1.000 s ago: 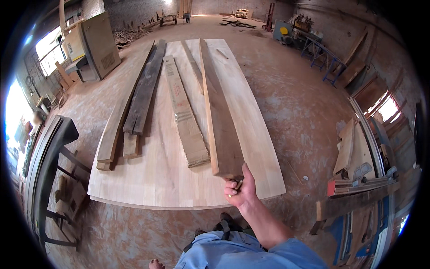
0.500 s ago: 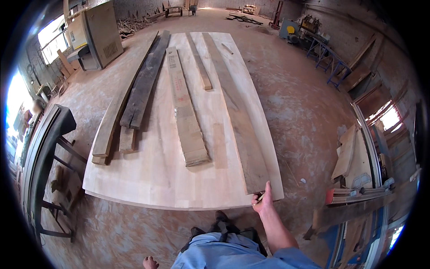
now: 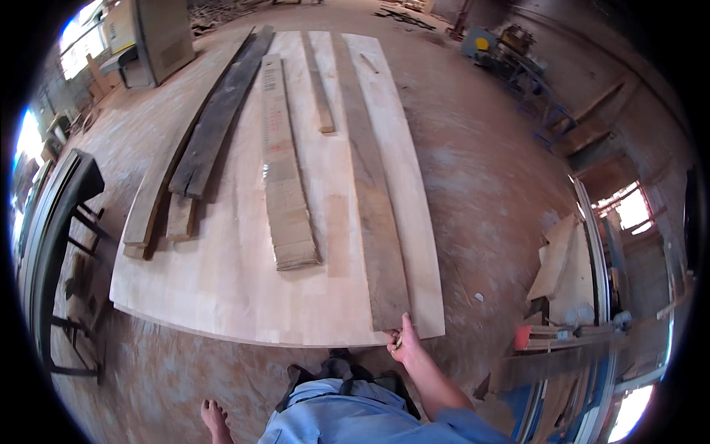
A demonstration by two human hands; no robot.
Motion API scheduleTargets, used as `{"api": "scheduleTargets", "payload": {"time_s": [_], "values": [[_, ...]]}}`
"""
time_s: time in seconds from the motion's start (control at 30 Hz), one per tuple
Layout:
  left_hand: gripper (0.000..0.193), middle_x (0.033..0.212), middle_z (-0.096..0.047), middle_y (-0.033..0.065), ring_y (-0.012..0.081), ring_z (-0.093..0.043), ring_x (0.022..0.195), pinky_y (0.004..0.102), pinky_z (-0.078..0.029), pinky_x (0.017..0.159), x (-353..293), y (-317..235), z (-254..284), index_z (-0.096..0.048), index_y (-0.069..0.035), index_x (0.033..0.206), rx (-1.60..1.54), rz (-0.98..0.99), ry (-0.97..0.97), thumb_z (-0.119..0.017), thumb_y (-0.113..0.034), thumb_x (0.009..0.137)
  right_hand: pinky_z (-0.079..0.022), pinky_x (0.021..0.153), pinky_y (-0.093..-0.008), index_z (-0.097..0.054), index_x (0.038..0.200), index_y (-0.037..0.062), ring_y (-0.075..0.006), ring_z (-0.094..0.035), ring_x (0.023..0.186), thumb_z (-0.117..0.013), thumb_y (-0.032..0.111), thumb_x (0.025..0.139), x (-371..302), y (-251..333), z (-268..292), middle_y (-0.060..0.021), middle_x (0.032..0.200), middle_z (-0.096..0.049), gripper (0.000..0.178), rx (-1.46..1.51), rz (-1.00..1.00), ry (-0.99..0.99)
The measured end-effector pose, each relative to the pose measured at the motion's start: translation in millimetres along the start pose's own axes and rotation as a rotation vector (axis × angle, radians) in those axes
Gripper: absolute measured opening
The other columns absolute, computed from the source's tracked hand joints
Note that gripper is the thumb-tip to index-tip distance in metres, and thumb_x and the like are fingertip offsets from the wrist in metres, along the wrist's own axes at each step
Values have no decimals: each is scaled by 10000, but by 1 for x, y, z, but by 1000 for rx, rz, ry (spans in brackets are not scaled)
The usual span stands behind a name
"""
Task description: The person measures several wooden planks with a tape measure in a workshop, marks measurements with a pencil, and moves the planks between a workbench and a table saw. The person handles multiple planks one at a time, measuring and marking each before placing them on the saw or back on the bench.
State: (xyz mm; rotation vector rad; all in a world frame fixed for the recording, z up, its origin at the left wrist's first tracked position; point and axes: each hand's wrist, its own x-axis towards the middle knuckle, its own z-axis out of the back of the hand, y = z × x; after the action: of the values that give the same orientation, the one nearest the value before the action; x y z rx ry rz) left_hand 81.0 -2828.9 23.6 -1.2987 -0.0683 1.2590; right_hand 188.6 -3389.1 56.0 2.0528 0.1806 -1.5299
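My right hand point(image 3: 401, 340) is at the near end of a long brown plank point(image 3: 373, 222), its thumb raised against the end. Its fingers are curled round a thin, pencil-like stick, mostly hidden. The plank lies lengthwise on the right side of a large pale wooden panel point(image 3: 222, 296). My left hand point(image 3: 214, 416) hangs low, away from the panel, with nothing visible in it and its fingers loosely bent and apart. On the panel also lie a long flat cardboard package point(image 3: 285, 192), a narrow wooden strip point(image 3: 316, 89), a dark beam point(image 3: 214, 140) and a brown board point(image 3: 166, 170) at left.
A dark metal stand point(image 3: 66, 214) is at left, near the panel's corner. A large cabinet-like machine point(image 3: 163, 44) stands at far left. Along the right are a blue metal frame point(image 3: 543, 111) and stacked boards point(image 3: 555, 337). A short stick point(image 3: 368, 64) lies at the panel's far right.
The whole view has shifted, so the panel and boards sit further left and higher. My right hand stays by the plank's end. More of my left hand shows.
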Motion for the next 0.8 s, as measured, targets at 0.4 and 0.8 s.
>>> {"api": "scheduleTargets", "payload": {"time_s": [0.4,0.8], "values": [[303,778,-599,72,166,-556,658,309,-461,604,-26,-34,-43,-579,12,1114,252,-292,-52,-520,-163,874,-286,321,-258,-521,991,37,-149,-474,407,-489,547,926,-17,27,16,-147,732,-642,516,-556,-82,123],[200,662,-570,166,245,-581,571,383,-459,509,75,66,68,-539,43,803,389,85,-150,-521,-155,784,-350,308,-211,-569,916,4,-116,-559,475,-562,264,940,-91,-18,-135,-122,784,-643,260,-807,198,430]]}}
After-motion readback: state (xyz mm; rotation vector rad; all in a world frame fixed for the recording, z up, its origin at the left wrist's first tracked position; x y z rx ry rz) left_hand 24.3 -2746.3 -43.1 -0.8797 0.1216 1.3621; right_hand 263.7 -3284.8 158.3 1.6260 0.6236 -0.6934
